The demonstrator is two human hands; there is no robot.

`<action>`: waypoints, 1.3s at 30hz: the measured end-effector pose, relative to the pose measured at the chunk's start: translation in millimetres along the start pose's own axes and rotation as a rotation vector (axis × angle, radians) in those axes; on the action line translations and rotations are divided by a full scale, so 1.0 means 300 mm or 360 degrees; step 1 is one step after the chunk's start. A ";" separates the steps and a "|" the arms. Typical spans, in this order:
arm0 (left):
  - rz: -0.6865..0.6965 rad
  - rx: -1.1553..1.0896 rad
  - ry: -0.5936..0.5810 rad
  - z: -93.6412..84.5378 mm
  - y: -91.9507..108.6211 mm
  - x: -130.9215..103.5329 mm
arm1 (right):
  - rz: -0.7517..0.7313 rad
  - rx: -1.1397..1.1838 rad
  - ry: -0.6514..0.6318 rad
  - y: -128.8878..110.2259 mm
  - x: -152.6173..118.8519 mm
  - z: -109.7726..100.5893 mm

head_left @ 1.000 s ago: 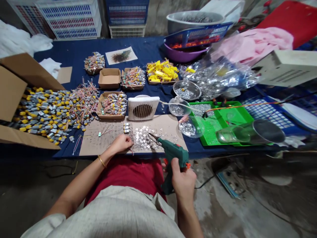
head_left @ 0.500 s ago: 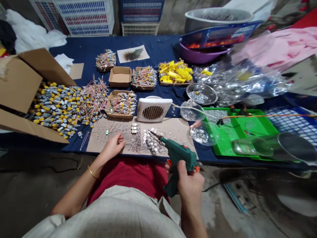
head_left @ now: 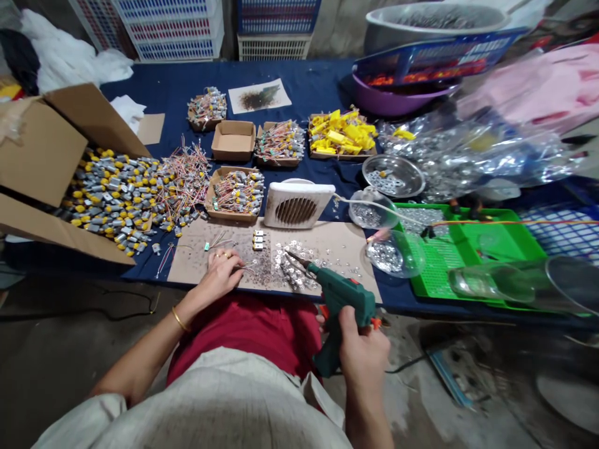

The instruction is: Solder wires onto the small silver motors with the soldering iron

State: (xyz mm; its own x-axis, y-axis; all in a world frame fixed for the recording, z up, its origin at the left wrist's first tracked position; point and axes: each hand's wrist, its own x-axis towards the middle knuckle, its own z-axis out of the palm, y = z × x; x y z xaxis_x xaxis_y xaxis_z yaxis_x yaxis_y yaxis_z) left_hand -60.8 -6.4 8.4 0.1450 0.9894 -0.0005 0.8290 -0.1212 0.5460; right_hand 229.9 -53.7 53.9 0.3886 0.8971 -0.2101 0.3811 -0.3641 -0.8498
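Note:
My right hand [head_left: 362,349] is wrapped round the grip of a green soldering gun [head_left: 346,296]. The gun's dark tip points up and left, over loose shiny metal discs [head_left: 297,268] on a cardboard sheet [head_left: 355,237]. On the sheet's left part, my left hand [head_left: 223,273] has its fingers curled together at the end of some thin pale wires [head_left: 250,267]. Just above that hand lies a small green circuit board with wires [head_left: 207,247]. Several small motors [head_left: 258,240] stand in a short row between the hand and the discs.
A white vent fan [head_left: 299,206] stands behind the sheet. Left of it are a box of wired motors [head_left: 236,193] and a large carton spilling motors [head_left: 116,199]. To the right are clear dishes of metal parts [head_left: 390,254] and a green tray [head_left: 425,274]. Yellow parts [head_left: 341,134] fill a box behind.
My left hand has shifted right, its fingers now reaching the pale wires and turned more palm down. The soldering gun stays in my right hand, over the discs. The view has shifted slightly.

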 end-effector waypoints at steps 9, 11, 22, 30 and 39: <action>-0.0216 0.0076 -0.0275 0.024 0.037 0.116 | 0.0017 0.0156 -0.0020 0.033 -0.003 0.010; -0.0217 0.0087 -0.0301 0.035 0.036 0.112 | 0.0026 0.0172 -0.0026 0.041 -0.003 0.009; 0.0086 0.0321 -0.0166 0.066 0.037 0.059 | 0.0044 0.0130 -0.0074 -0.003 -0.008 -0.002; 0.0074 0.0095 0.0066 0.115 -0.004 0.014 | 0.0099 0.0213 -0.0156 -0.063 -0.013 0.018; 0.0129 -0.0196 0.0234 0.099 -0.038 0.051 | -0.0342 0.0045 -0.0319 -0.052 -0.007 0.047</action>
State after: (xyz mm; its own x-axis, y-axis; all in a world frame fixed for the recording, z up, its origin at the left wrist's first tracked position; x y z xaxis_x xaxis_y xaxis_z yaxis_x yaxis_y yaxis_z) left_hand -51.9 7.9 -22.7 0.1209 0.9789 0.1648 0.7441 -0.1992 0.6377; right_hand 211.5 -46.4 60.8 0.1268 0.9855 -0.1129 0.4123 -0.1559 -0.8976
